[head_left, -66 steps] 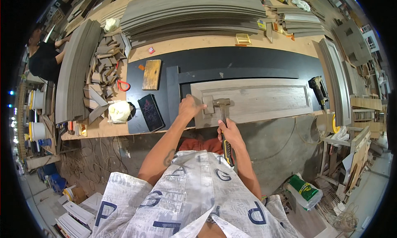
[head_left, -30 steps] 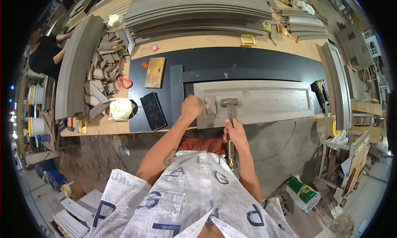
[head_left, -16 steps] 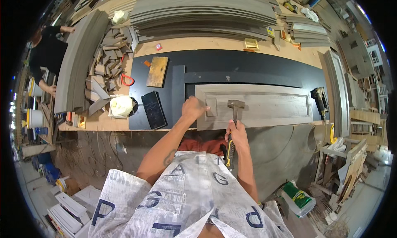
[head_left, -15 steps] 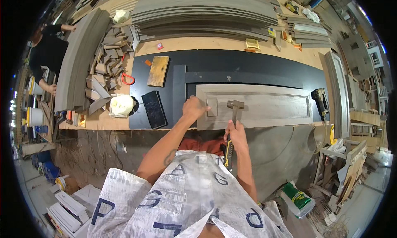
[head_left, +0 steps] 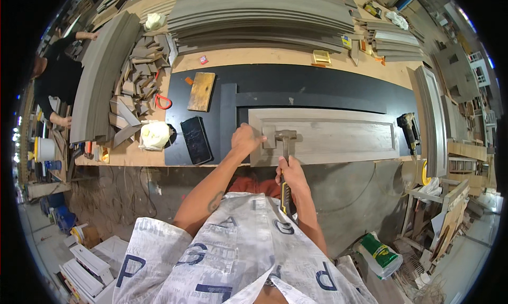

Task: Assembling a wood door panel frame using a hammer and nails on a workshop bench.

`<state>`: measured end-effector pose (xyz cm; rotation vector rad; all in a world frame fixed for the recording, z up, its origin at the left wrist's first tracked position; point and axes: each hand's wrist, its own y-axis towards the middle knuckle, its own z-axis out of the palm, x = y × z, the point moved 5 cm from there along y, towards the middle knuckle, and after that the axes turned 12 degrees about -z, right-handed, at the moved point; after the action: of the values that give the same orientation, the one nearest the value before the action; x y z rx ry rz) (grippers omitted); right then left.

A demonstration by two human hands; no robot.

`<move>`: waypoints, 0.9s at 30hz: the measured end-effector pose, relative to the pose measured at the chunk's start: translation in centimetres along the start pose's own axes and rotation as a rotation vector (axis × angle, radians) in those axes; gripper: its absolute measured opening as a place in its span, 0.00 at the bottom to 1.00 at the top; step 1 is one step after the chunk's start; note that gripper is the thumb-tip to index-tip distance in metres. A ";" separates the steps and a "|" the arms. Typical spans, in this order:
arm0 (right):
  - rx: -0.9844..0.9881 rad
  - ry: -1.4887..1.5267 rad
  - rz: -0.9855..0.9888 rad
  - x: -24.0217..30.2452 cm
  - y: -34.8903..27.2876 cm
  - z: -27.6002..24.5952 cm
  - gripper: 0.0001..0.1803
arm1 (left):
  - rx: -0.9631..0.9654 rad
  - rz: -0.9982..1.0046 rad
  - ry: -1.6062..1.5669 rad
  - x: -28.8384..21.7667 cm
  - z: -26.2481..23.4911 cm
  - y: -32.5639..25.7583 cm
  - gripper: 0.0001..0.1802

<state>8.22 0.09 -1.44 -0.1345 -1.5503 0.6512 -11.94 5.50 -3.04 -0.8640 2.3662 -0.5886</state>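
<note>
A grey wooden door panel (head_left: 338,137) with a recessed centre lies on the dark board at the table's near edge. At its left end stands a small grey wood block (head_left: 269,140), which my left hand (head_left: 246,140) holds with curled fingers and the thumb at its edge. My right hand (head_left: 291,173) is wrapped round the black-and-yellow handle of a hammer (head_left: 286,135). The hammer's steel head is just right of the block, over the panel; whether they touch I cannot tell.
A phone (head_left: 195,140), a wooden block (head_left: 201,91) and a white-wrapped bundle (head_left: 155,135) lie leftward, beside a pile of offcuts (head_left: 138,74). A nail gun (head_left: 408,132) rests at right. Stacked grey boards (head_left: 259,13) fill the back. A co-worker's hand (head_left: 64,122) touches boards at far left.
The hammer and my right hand have moved left, bringing the head close to the block. The panel sits slightly farther left. My left hand stays at the block.
</note>
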 end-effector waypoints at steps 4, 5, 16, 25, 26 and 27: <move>0.015 0.090 0.034 -0.1 0.2 -0.9 0.15 | 0.006 0.023 -0.038 0.0 0.2 -0.5 0.40; 0.014 0.091 0.034 -0.2 0.2 -0.8 0.15 | 0.006 0.076 -0.069 0.3 0.3 -0.8 0.39; -0.023 0.099 0.052 -0.1 -0.5 -1.0 0.14 | 0.139 -0.079 -0.997 1.9 2.2 -3.4 0.46; -0.015 0.116 0.008 -0.2 -0.4 -0.8 0.15 | -0.265 0.092 -0.209 -1.4 1.2 -4.0 0.59; -0.016 0.120 0.011 -0.1 -0.3 -1.0 0.15 | -0.264 0.104 -0.227 -1.4 1.4 -3.9 0.59; -0.068 0.126 -0.017 0.2 -0.1 -1.5 0.16 | -0.267 0.114 -0.244 -1.2 1.3 -3.9 0.60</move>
<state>9.60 0.57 -1.24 -0.2094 -1.4514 0.5664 -8.61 3.35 -1.41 -0.8530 2.2793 -0.1141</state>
